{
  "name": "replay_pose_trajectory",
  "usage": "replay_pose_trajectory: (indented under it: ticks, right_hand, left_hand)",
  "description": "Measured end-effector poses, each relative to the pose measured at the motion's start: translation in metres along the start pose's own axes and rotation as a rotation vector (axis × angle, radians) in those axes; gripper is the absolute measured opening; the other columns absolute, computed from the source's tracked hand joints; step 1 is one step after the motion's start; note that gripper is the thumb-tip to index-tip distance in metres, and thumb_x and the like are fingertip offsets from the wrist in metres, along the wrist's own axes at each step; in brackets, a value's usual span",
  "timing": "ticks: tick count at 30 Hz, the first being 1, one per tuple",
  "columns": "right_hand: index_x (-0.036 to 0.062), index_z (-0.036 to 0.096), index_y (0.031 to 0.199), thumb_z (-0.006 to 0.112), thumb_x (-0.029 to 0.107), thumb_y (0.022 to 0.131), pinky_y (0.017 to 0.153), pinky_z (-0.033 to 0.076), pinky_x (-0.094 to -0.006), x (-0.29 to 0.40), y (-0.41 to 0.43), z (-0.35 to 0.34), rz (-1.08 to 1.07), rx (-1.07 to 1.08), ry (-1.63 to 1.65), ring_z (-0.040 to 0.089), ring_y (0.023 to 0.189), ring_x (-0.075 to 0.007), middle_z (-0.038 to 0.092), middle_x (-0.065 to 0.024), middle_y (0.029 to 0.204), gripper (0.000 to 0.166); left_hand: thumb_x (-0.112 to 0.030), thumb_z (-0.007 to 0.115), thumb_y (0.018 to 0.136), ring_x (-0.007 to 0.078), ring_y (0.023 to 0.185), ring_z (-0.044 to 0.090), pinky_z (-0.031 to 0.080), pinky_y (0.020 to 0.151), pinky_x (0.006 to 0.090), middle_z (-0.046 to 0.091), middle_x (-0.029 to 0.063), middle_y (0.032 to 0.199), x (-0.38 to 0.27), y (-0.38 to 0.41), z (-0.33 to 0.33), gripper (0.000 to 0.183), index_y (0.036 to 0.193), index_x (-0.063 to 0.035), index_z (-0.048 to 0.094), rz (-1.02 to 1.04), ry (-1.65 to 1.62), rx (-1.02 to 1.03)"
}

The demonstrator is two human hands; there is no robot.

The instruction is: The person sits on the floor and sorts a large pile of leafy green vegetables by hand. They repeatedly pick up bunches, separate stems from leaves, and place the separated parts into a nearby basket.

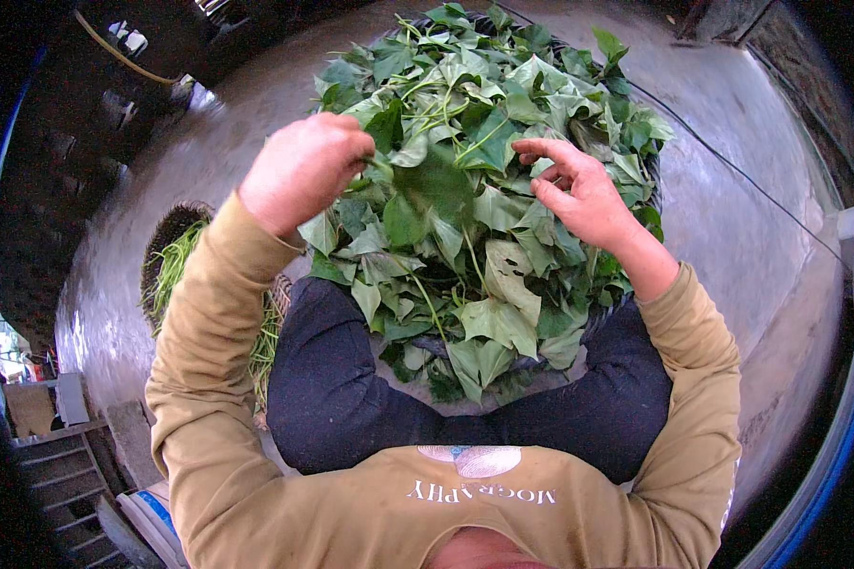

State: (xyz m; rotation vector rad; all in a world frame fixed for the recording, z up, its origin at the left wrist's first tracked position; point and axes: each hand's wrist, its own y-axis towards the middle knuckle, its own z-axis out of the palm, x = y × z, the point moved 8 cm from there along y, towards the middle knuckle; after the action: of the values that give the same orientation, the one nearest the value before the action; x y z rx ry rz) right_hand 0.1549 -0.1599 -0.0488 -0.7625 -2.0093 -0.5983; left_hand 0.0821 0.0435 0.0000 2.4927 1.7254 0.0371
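Note:
A large heap of green lobed leaves on stems [498, 320] fills a round woven basket [655, 178] between my knees; its dark rim shows at the right side. Over the heap's left side, my left hand [306, 167] is closed on the stem of a leaf [434, 181], which looks blurred and hangs to the right of my fingers. My right hand [576, 185] hovers at the heap's right side, thumb and fingers apart, with nothing seen in it. Pale green stems [427, 107] lie among the leaves near the top.
Beside my left arm stands a woven basket [178, 210] of thin green stems [178, 263], partly hidden by my sleeve. A black cable [726, 160] runs across the smooth floor on the right. Slatted furniture [64, 476] stands at the lower left.

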Motion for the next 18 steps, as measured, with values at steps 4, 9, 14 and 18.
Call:
replay_pose_trajectory:
  ticks: [4,9,14,18]
  right_hand:
    - [0.0063,0.052,0.111,0.052,0.000,0.073,0.066,0.046,-0.0254,0.001,0.003,0.003,-0.006,-0.009,0.015,0.055,0.070,-0.0120,0.055,-0.0069,0.098,0.039]
    - [0.0047,0.057,0.103,0.054,0.002,0.075,0.065,0.046,-0.0252,0.006,0.005,-0.007,-0.029,-0.119,0.079,0.054,0.069,-0.0104,0.060,-0.0058,0.092,0.028]
    - [0.0050,0.062,0.091,0.062,0.002,0.071,0.061,0.046,-0.0270,0.074,-0.016,-0.020,-0.615,-0.318,-0.297,0.058,0.072,-0.0218,0.061,-0.0085,0.086,0.020]
    - [0.0174,0.060,0.101,0.054,0.019,0.068,0.089,0.032,-0.0323,0.095,-0.024,0.018,-0.796,-0.239,-0.939,0.050,0.099,-0.0139,0.055,0.0024,0.106,0.034]
  left_hand:
    - [-0.001,0.059,0.071,0.0176,0.063,0.057,0.045,0.058,0.0275,0.060,0.0089,0.071,0.015,0.013,-0.050,0.014,0.085,0.0003,0.060,-0.002,-0.338,-0.213]
    - [-0.017,0.060,0.081,0.0069,0.055,0.054,0.042,0.051,0.0199,0.060,0.0008,0.070,0.005,0.036,-0.006,0.016,0.085,-0.0015,0.062,-0.354,-1.315,-0.123]
    - [-0.023,0.062,0.081,0.0054,0.050,0.051,0.042,0.045,0.0184,0.060,0.0014,0.068,-0.039,0.036,0.064,0.023,0.084,-0.0004,0.062,-0.392,-1.594,0.026]
    - [-0.024,0.062,0.081,0.0047,0.049,0.048,0.038,0.042,0.0181,0.057,-0.0004,0.066,-0.057,0.027,0.083,0.022,0.081,-0.0014,0.062,-0.383,-1.738,0.155]
